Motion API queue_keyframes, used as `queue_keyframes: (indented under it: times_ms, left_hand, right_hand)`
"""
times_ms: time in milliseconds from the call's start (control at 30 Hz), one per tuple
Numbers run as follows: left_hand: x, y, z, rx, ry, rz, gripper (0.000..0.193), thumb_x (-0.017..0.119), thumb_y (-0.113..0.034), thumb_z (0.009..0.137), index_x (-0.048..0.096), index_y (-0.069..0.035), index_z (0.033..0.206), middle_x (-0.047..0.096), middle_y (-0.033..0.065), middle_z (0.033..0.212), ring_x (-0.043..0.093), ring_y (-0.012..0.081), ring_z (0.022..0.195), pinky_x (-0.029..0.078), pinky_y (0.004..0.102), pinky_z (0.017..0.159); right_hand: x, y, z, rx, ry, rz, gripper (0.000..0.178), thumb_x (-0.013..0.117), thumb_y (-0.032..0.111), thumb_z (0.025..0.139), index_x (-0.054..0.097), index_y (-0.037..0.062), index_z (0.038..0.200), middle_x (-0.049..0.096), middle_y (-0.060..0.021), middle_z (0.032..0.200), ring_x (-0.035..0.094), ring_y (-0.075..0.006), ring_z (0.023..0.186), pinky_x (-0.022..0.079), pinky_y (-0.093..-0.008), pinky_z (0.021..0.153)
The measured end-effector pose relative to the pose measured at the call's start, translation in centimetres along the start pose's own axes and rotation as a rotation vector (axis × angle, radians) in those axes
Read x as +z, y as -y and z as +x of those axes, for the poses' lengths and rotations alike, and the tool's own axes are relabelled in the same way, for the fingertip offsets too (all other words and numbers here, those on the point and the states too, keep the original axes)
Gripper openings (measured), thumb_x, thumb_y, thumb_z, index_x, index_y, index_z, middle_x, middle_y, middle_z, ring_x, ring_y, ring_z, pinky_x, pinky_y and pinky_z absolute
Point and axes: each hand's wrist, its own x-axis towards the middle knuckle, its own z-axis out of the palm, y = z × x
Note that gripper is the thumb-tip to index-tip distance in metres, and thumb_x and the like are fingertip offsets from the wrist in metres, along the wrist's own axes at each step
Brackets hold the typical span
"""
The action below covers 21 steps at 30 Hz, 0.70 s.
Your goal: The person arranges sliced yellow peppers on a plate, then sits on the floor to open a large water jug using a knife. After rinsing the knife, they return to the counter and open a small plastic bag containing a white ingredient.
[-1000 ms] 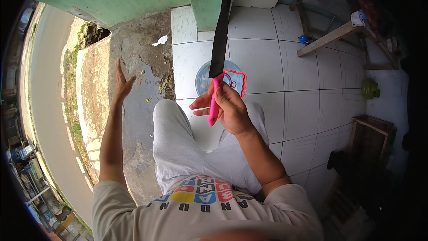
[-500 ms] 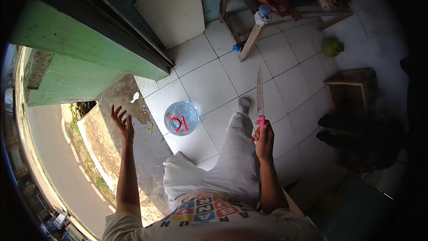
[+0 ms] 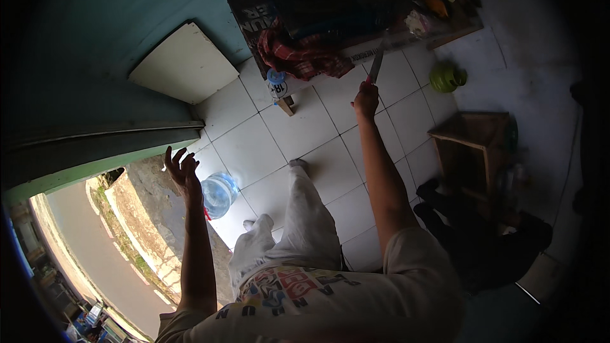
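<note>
My right hand (image 3: pixel 366 100) is stretched forward, closed round the pink handle of a knife (image 3: pixel 377 67). The blade points up and away, its tip close to the front edge of a low table (image 3: pixel 397 41). On that table lies a crumpled red checked cloth (image 3: pixel 302 54), left of the knife. My left hand (image 3: pixel 183 174) is held in the air on the left with its fingers spread and nothing in them. Beside it on the tiles stands a clear blue water jug (image 3: pixel 220 194) with a red handle, partly hidden by my left forearm.
A blue-capped bottle (image 3: pixel 276 78) is at the table's left front corner. To the right are a green gas cylinder (image 3: pixel 447 77) and a wooden box frame (image 3: pixel 469 128). A pale board (image 3: pixel 184 63) leans on the wall, and a doorway opens left onto a road (image 3: pixel 95 235).
My right hand has reached forward with the knife toward the table. My view has turned right and moved nearer the table, and the jug now appears further left.
</note>
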Motion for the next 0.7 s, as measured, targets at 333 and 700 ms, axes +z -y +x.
queue_keyframes:
  times_ms: [333, 700]
  left_hand:
    - [6.1, -4.5, -2.7, 0.096, 0.163, 0.116, 0.072, 0.066, -0.016, 0.089, 0.032, -0.008, 0.152, 0.059, 0.0151, 0.123, 0.064, 0.0264, 0.104, 0.054, 0.0377, 0.084]
    - [-2.6, -2.7, -6.8, -0.021, -0.074, 0.095, 0.068, 0.062, -0.007, 0.09, 0.033, -0.009, 0.152, 0.058, 0.014, 0.123, 0.063, 0.0215, 0.101, 0.055, 0.035, 0.085]
  right_hand:
    - [7.3, -0.1, 9.6, 0.339, 0.166, 0.037, 0.04, 0.05, 0.038, 0.104, 0.061, 0.0013, 0.115, 0.065, -0.0146, 0.084, 0.063, -0.0233, 0.06, 0.049, -0.035, 0.048]
    - [5.1, 2.2, 8.1, -0.291, 0.016, -0.239, 0.062, 0.071, 0.02, 0.088, 0.047, -0.0029, 0.141, 0.056, -0.0264, 0.133, 0.053, -0.0419, 0.125, 0.041, -0.0487, 0.109]
